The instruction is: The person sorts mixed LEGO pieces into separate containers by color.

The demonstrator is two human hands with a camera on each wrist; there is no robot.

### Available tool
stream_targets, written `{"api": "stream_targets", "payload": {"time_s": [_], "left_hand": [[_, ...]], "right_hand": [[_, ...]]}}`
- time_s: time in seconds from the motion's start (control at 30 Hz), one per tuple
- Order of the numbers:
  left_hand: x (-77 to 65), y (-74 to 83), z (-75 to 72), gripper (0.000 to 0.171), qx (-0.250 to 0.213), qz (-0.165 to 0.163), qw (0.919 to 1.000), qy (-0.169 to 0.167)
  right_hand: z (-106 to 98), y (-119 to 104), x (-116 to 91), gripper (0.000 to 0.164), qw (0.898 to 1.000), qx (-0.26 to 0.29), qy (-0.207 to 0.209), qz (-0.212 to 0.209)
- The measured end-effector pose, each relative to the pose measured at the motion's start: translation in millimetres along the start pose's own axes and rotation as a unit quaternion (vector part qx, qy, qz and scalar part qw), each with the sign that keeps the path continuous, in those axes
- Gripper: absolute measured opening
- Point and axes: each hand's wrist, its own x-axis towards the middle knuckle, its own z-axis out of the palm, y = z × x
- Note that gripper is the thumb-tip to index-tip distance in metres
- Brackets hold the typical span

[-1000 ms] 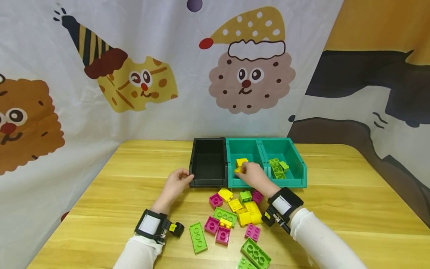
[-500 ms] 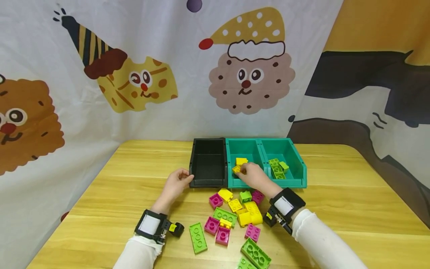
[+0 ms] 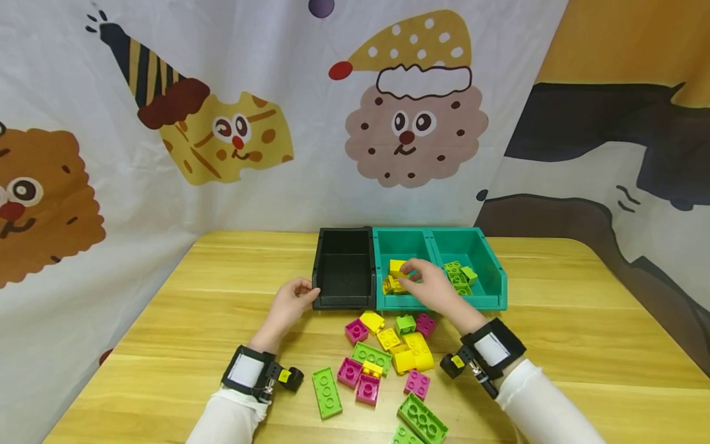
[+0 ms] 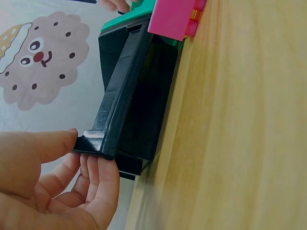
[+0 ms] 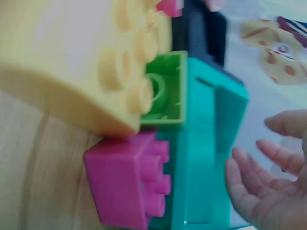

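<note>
My left hand [image 3: 288, 305] holds the front left corner of the black bin [image 3: 345, 302]; in the left wrist view the thumb lies over the rim and the fingers under it. Over the middle teal bin [image 3: 405, 301] hovers my right hand [image 3: 435, 288], fingers apart and nothing between them. Beneath it in that bin lie several yellow bricks [image 3: 396, 269], partly covered by the fingers. The right teal bin [image 3: 488, 302] contains green bricks [image 3: 458, 279]. The right wrist view shows the relaxed right hand [image 5: 273, 177] beside the teal bin.
On the wooden table [image 3: 222, 265], loose toy bricks lie in front of the bins: a pink brick [image 3: 368, 389], a long green brick [image 3: 327, 393], a curved yellow brick [image 3: 421, 354] and several others. A printed cloth [image 3: 310, 203] hangs behind the table.
My right hand has let go of a yellow brick, which now lies in the middle teal bin. The hand has shifted slightly right with its fingers spread. The left hand has stayed in place.
</note>
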Motion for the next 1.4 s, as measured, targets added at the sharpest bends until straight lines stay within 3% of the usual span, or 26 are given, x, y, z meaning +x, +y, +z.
{"api": "stream_targets", "payload": {"time_s": [0.17, 0.37, 0.53, 0.73, 0.97, 1.23, 1.4], "left_hand": [[0.5, 0.7, 0.4, 0.015, 0.006, -0.002, 1.0, 0.0], [0.5, 1.0, 1.0, 0.015, 0.005, -0.003, 1.0, 0.001], [0.7, -0.2, 1.1, 0.015, 0.007, -0.004, 1.0, 0.001], [1.0, -1.2, 1.0, 0.015, 0.003, 0.0, 1.0, 0.0], [0.3, -0.4, 0.2, 0.015, 0.004, 0.0, 1.0, 0.002], [1.0, -0.2, 0.1, 0.015, 0.003, 0.003, 1.0, 0.001], [0.8, -0.9, 0.2, 0.015, 0.003, 0.007, 1.0, 0.002]], "right_hand": [[-12, 1, -20, 0.019, 0.998, 0.062, 0.024, -0.02], [-19, 8, -43, 0.016, 0.997, 0.065, 0.023, -0.039], [-19, 17, -54, 0.014, 0.997, 0.033, 0.003, -0.076], [-18, 24, -62, 0.018, 0.991, -0.042, -0.022, -0.125], [-16, 26, -64, 0.026, 0.984, -0.082, -0.064, -0.142], [-10, 27, -65, 0.028, 0.982, -0.107, -0.078, -0.138], [-9, 26, -67, 0.027, 0.974, -0.145, -0.087, -0.154]]}}
